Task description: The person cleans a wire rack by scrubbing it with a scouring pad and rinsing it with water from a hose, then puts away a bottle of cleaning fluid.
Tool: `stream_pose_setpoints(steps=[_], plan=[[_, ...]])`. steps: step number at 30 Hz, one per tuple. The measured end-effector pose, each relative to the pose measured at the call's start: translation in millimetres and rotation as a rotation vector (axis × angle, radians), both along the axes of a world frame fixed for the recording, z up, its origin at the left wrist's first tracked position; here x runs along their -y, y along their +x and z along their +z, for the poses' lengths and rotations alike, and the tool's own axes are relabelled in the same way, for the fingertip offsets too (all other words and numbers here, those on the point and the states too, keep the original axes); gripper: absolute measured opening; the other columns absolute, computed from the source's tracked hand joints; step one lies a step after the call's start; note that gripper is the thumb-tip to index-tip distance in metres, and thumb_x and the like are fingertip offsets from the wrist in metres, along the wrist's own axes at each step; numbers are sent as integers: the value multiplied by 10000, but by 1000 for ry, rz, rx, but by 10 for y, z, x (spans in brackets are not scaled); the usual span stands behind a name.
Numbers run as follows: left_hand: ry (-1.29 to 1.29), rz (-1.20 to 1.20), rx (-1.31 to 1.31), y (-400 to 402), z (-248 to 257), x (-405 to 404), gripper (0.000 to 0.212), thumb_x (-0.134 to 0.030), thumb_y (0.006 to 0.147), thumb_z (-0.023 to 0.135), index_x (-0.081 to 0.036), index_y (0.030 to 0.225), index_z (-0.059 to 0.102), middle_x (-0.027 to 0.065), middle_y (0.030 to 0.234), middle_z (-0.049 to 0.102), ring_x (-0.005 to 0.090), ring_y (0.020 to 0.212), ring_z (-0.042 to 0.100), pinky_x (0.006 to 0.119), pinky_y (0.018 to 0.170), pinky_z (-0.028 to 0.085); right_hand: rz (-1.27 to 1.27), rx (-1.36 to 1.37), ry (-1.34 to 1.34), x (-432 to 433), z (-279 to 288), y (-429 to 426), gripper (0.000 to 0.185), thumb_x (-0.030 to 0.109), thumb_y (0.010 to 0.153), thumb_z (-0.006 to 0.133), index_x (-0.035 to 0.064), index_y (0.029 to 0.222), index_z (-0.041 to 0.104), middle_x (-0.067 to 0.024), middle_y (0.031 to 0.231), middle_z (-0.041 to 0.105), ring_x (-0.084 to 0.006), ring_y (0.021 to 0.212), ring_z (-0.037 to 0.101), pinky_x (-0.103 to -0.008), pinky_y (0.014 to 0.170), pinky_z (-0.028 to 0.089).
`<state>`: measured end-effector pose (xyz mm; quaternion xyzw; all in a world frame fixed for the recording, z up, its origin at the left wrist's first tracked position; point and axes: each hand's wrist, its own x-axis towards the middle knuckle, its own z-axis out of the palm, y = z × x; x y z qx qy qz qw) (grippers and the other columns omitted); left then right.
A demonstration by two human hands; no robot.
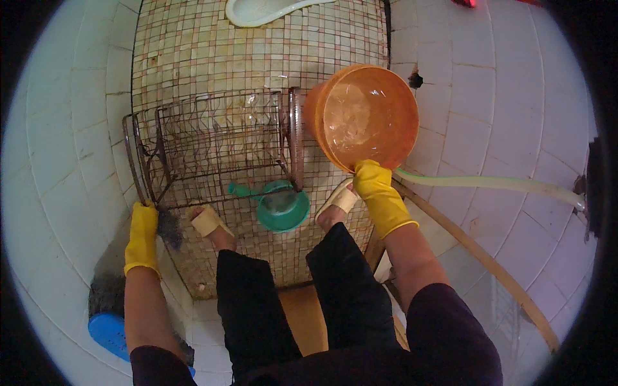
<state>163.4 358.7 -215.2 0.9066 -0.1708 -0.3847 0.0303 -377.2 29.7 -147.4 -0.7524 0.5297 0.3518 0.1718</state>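
My left hand [143, 236], in a yellow rubber glove, grips the lower left end of a rusty brown wire rack [222, 140]. A dark, fuzzy clump [170, 227] shows beside that glove; I cannot tell what it is. My right hand [379, 195], gloved alike, is shut on the near rim of an orange plastic bucket [316, 113]. The bucket is tilted, its mouth towards me, with clear water inside. Between my feet a green plastic dipper [285, 219] holds some water, its handle pointing left under the rack's near edge.
Wet mosaic tile [203, 58] covers the floor, with a white ceramic squat toilet [256, 17] at the far end. A pale hose [492, 182] runs from the right wall behind the bucket. A wooden strip [473, 246] lies at right, a blue slipper [108, 335] at lower left.
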Motion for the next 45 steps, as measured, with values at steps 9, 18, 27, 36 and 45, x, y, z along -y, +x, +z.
stream_pose_setpoints(steps=[9, 18, 27, 36, 45], plan=[[148, 103, 81, -81, -17, 77, 273, -199, 973, 586, -12, 1163, 640, 243, 1003, 728, 381, 892, 708, 468, 748, 533, 33, 1, 45, -163, 306, -44, 223, 184, 836, 690, 124, 1036, 770, -193, 1052, 742, -399, 1040, 700, -479, 871, 554], [-121, 77, -31, -76, -408, -117, 211, -160, 997, 558, -10, 1130, 621, 145, 851, 661, 258, 719, 624, 410, 617, 490, -212, 735, -198, -558, 787, 759, 549, 318, 911, 746, 13, 1340, 587, -284, 1273, 645, -461, 1180, 603, -507, 1005, 488], [-26, 144, 46, 392, -916, -241, 227, -216, 1013, 570, -45, 1139, 650, 110, 907, 688, 253, 757, 653, 393, 619, 491, -1033, 904, -655, -537, 744, 907, 450, 339, 908, 795, -53, 1086, 667, -200, 1046, 718, -350, 924, 675, -444, 840, 541], [-43, 88, 94, 494, -812, -220, 217, -234, 1020, 562, -67, 1126, 653, 99, 887, 687, 237, 738, 655, 374, 597, 479, -1461, 1148, -212, 283, 986, -561, 574, 440, 1010, 661, -28, 1319, 539, -194, 1055, 703, -258, 787, 699, -375, 721, 590], [-33, 22, 126, 703, -804, -308, 210, -252, 1027, 553, -89, 1113, 655, 88, 868, 685, 222, 719, 657, 354, 576, 466, -1408, 1454, -73, -91, 1073, 376, 450, 366, 1076, 561, -30, 1284, 606, -254, 1076, 720, -295, 937, 726, -383, 815, 598]])
